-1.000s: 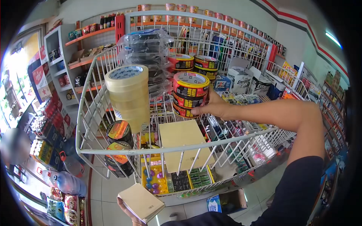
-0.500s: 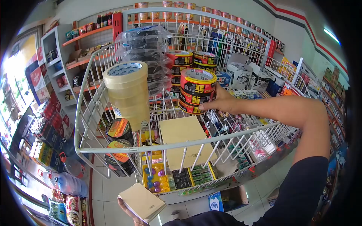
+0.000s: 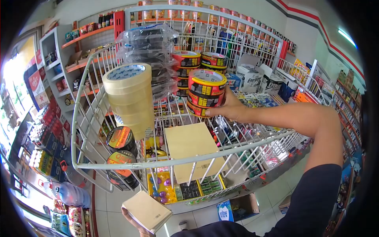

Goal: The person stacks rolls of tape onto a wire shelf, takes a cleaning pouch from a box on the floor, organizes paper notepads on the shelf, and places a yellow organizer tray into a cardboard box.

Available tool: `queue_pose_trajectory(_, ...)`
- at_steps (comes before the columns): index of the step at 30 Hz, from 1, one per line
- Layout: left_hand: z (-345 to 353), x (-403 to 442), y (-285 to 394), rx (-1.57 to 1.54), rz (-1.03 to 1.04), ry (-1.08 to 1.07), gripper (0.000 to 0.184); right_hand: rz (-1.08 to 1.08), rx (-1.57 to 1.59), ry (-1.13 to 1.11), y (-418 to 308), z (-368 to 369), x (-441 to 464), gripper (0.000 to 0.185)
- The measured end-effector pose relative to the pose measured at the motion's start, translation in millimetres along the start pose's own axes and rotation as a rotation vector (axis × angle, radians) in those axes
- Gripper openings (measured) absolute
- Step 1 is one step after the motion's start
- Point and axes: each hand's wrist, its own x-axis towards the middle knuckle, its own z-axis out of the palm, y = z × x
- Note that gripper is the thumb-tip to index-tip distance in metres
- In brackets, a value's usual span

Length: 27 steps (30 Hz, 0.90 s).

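Note:
My right hand (image 3: 232, 107) is closed around the side of a stack of tape rolls (image 3: 206, 94) with red, black and yellow labels, standing in the white wire basket (image 3: 166, 162). Behind it are more rolls of the same kind (image 3: 186, 59). Low in the view, my left hand (image 3: 133, 221) grips a stack of tan envelopes (image 3: 147, 210), its fingers partly hidden underneath. A larger tan envelope pile (image 3: 191, 146) lies in the basket between the hands. To its left rises a tall stack of clear tape rolls (image 3: 129, 94).
Black tape rolls with orange labels (image 3: 120, 137) sit at the basket's near left corner. Black items in plastic wrap (image 3: 148, 51) are stacked behind. Battery boxes (image 3: 250, 79) stand at the right. Below are trays of colourful small goods (image 3: 162, 189) and an open carton (image 3: 242, 207).
The view has shifted slightly, and the basket's near left side appears a little lower and farther left. Both hands keep their holds.

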Motion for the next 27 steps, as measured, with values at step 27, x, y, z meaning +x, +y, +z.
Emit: queue_pose_trajectory(27,-13.8,1.0,11.7,0.153,0.044,-0.08,0.075,0.635,-0.489,-0.395,-114.6,-27.2,2.7,0.036)
